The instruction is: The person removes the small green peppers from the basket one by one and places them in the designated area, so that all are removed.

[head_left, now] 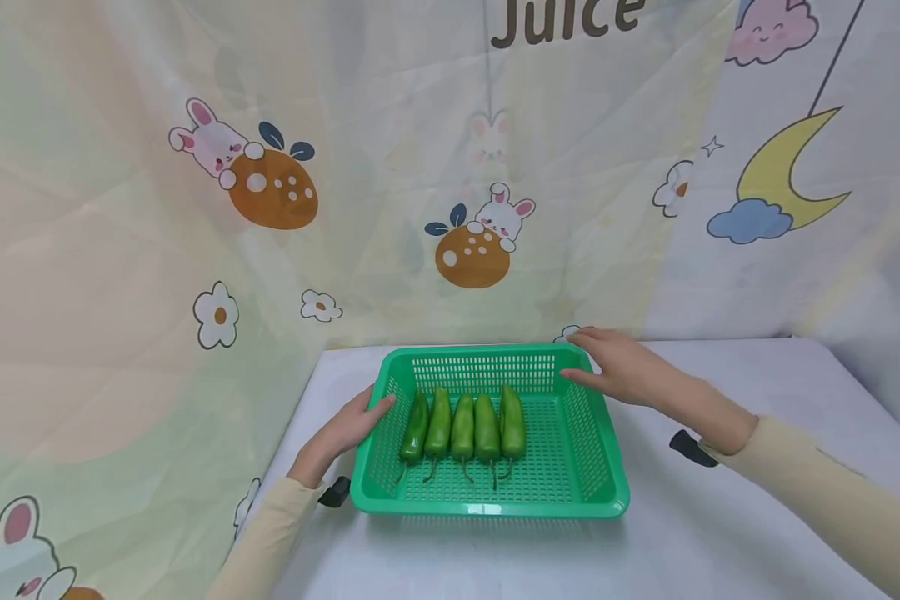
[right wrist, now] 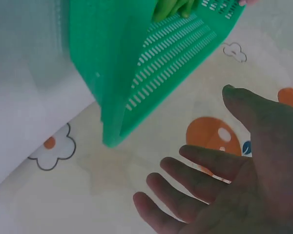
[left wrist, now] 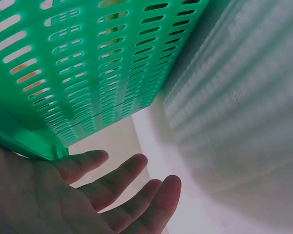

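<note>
A green plastic basket (head_left: pixel 487 508) with slotted walls rests on the white table. Several green chili peppers (head_left: pixel 462 427) lie side by side in its left and middle part, stems toward the near side. My left hand (head_left: pixel 351 423) is at the basket's left rim, thumb over the rim. Its other fingers (left wrist: pixel 118 180) stretch out loosely along the outside, as the left wrist view shows. Off the far right corner, my right hand (head_left: pixel 621 367) is held with fingers and thumb spread. In the right wrist view a gap separates those fingers (right wrist: pixel 200 165) from the basket.
A white-covered table (head_left: pixel 720 517) extends on both sides and in front of the basket. Behind it hangs a printed cloth (head_left: pixel 390 167) with rabbits, flowers and a moon. Black devices (head_left: pixel 692 448) are strapped at both wrists.
</note>
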Demonstrator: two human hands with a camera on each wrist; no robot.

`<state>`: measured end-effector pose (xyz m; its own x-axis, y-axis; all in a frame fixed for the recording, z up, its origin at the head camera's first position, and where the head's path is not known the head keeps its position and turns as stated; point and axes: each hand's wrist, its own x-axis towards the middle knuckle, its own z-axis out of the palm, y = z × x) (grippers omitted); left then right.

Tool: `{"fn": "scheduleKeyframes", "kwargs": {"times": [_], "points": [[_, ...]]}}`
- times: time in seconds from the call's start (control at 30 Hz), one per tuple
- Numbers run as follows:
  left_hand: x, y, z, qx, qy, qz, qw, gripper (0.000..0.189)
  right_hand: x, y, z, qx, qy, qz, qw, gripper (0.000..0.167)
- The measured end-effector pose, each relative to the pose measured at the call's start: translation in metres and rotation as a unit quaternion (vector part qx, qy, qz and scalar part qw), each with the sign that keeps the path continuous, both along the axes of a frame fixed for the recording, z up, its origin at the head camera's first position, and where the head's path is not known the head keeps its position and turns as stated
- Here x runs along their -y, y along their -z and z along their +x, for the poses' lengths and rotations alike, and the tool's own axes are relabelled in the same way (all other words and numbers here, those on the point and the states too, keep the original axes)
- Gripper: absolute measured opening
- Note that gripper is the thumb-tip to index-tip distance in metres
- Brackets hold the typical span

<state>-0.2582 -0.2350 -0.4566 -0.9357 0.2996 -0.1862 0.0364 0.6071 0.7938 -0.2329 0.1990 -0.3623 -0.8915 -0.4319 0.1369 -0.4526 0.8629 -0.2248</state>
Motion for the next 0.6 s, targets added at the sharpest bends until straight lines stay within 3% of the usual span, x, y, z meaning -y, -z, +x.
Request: {"fn": "scheduleKeyframes", "kwargs": {"times": [0.13,0.6], "points": [[0.000,0.001,-0.001,0.004,-0.006,-0.011,0.9999,0.067,0.013,0.005,-0.004,-0.012,-0.013,0.016,0.9997,0.055],[0.000,0.004,0.000,0.004,-0.014,-0.018,0.9997,0.068,0.054,0.012,-0.017,0.071,-0.005,0.040,0.9967,0.029]]}}
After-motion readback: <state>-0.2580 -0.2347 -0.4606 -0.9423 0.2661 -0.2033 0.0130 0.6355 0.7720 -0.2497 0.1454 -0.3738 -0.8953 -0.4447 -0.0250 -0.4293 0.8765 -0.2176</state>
